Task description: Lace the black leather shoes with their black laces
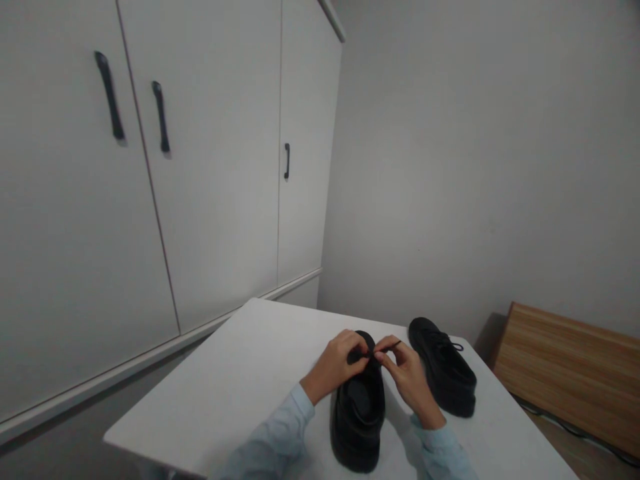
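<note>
A black lace-up shoe (357, 420) stands on the white table (215, 393), its toe pointing away from me and its heel towards me. Over its lacing, my left hand (340, 360) pinches thumb and finger together on the dark shoelace. My right hand (404, 373) meets it from the other side, also pinching the shoelace (398, 343), a short piece of which sticks out above the fingers. My hands hide most of the lacing and part of the toe. To the right stands a second black shoe (443, 370) with its lace tied in a bow.
White cabinets (220, 147) with dark handles line the left side behind the table. A grey wall (475, 167) rises at the back. Beyond the table's right edge is a wooden panel (570, 373), with a dark cable (575, 432) along its lower edge.
</note>
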Demonstrator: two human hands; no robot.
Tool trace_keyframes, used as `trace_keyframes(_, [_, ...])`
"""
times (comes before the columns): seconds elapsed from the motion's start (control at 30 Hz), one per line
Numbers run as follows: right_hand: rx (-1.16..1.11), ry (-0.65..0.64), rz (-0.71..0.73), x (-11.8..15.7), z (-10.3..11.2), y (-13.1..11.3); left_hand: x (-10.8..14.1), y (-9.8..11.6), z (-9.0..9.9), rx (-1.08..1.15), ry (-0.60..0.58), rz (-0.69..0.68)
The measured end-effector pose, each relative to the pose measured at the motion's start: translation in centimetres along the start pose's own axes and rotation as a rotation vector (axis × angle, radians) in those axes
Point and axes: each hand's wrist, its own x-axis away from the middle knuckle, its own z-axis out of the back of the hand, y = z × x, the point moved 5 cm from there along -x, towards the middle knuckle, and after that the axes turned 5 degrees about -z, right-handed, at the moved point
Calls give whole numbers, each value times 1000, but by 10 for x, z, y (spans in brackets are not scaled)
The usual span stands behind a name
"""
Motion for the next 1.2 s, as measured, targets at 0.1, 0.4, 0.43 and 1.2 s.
trace_keyframes(0.1, [-60, -24, -26, 0, 0, 0, 2, -1, -3, -49, 3, -63])
trace_keyframes(0.4, [-95, -44, -77, -2, 4, 6, 0, -9, 6, 11, -14, -34])
trace_keyframes(0.43, [-101, -50, -79, -3, 5, 9, 0, -11, 7, 48, -24, -13])
trace_keyframes(1.2, [-605, -133, -198, -5, 6, 22, 3, -34, -1, 991, 122, 467])
